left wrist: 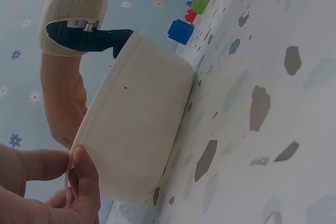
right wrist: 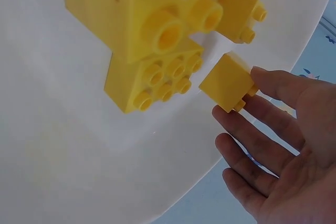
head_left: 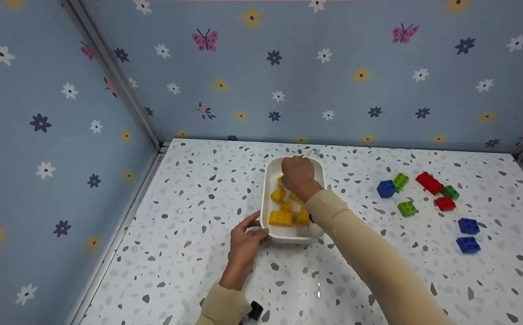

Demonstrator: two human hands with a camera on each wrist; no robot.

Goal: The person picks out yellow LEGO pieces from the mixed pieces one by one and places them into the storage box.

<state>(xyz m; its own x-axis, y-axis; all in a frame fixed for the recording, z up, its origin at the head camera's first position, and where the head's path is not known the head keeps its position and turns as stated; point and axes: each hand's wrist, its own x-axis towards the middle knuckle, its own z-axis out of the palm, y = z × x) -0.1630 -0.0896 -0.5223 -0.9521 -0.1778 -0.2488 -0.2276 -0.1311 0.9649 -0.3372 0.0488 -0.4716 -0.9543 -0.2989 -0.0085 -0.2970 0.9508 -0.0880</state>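
A white plastic container [head_left: 288, 239] stands on the speckled table with several yellow toy bricks [head_left: 281, 218] in it. At its near left corner, my left hand [head_left: 245, 239] pinches the rim, with thumb and finger on it in the left wrist view. My right hand [head_left: 298, 175] reaches over the container's far end. Its thumb and fingers pinch a small yellow brick [right wrist: 226, 82] in the right wrist view. Other yellow bricks [right wrist: 157, 77] sit close by on the container floor. In the head view the back of the right hand hides the pinched brick.
To the right on the table lie loose bricks: blue ones [head_left: 468, 245], red ones [head_left: 445, 204] and green ones [head_left: 407, 208]. A patterned blue wall [head_left: 324, 90] rises behind the table, and another panel [head_left: 62, 158] stands along the left side.
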